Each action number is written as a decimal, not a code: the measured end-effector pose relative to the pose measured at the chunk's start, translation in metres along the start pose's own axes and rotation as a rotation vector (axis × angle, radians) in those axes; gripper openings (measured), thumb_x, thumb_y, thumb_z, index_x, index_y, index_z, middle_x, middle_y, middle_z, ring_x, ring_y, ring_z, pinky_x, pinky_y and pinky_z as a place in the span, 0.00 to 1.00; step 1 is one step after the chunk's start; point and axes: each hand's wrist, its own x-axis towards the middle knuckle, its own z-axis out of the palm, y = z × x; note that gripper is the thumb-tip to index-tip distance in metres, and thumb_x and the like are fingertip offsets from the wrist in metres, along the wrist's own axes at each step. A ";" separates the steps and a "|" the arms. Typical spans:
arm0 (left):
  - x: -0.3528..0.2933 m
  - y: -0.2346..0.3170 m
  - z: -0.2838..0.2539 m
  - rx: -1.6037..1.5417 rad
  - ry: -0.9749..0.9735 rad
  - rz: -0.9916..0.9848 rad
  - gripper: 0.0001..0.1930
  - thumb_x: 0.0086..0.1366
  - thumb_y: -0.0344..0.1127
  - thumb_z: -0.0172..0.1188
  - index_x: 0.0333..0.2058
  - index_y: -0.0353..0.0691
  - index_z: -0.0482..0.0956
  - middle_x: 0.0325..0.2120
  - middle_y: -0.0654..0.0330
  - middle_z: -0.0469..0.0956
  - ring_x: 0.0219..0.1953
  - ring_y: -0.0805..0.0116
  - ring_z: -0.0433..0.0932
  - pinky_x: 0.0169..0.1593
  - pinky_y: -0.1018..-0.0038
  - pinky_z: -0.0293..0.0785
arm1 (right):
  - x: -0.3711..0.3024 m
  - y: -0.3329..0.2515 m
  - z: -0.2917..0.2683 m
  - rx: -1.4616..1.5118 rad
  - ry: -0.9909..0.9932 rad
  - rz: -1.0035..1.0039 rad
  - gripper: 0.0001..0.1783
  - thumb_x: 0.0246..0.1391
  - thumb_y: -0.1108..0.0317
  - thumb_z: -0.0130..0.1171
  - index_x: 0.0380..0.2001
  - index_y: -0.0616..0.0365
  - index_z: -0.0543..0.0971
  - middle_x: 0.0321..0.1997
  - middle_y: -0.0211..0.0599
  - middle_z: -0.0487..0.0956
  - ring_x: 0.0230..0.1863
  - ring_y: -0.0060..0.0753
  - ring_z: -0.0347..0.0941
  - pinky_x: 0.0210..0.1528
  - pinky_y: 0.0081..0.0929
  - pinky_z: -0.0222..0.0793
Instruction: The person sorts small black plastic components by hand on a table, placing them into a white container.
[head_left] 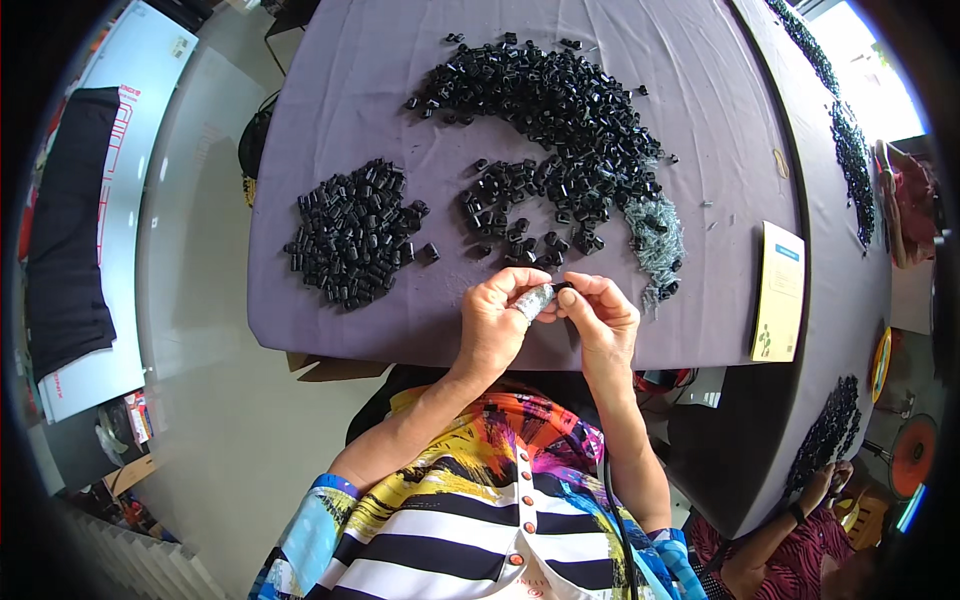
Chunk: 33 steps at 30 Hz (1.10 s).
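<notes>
Seen from above, a person in a bright patterned shirt (480,480) sits at a table spread with a mauve-gray cloth (700,110), both bare hands brought together near its front edge. The left hand (490,320) is closed in a pinch, fingers curled in and the thumb, in a whitish wrap (535,301), pressed forward against a small black plastic part (563,287). The right hand (608,330) closes on the same part from the other side, thumb and forefinger nearly together. The part sits between the two sets of fingertips, which cover much of it, so what they are doing to its surface cannot be made out for certain. The step in hand looks like close fingertip work on this one piece; the next move seems to call for a steady left hold and fine pressure from the right thumb. Left of the left hand lies a compact pile of black cylindrical parts (350,235). Beyond both hands curves a larger, looser heap of black parts (560,110), and just beyond the right hand is a tangle of pale, translucent slivers (657,240). Well to the right of the right hand rests a yellow booklet (778,295); farther right and nearer, a co-worker's hand (820,487) is beside another dark pile (828,430).
</notes>
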 end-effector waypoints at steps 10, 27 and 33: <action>-0.010 0.003 0.001 0.350 0.009 0.149 0.09 0.62 0.17 0.53 0.39 0.30 0.78 0.29 0.62 0.82 0.32 0.77 0.80 0.38 0.80 0.77 | -0.004 0.007 0.005 -0.159 -0.015 -0.095 0.09 0.55 0.85 0.56 0.40 0.67 0.77 0.33 0.33 0.79 0.32 0.21 0.77 0.37 0.18 0.74; -0.020 0.009 -0.014 0.815 -0.002 0.458 0.10 0.62 0.23 0.56 0.42 0.35 0.77 0.29 0.45 0.80 0.31 0.55 0.83 0.33 0.70 0.76 | -0.006 0.010 0.014 -0.984 -0.134 -0.626 0.16 0.39 0.84 0.56 0.35 0.61 0.76 0.35 0.41 0.79 0.34 0.45 0.75 0.37 0.34 0.73; -0.014 0.014 -0.022 0.364 -0.078 -0.211 0.08 0.62 0.22 0.55 0.41 0.33 0.78 0.27 0.61 0.80 0.20 0.79 0.74 0.23 0.81 0.69 | -0.004 0.014 0.009 -1.067 -0.157 -0.652 0.15 0.38 0.83 0.57 0.34 0.61 0.76 0.34 0.41 0.78 0.33 0.44 0.74 0.36 0.35 0.72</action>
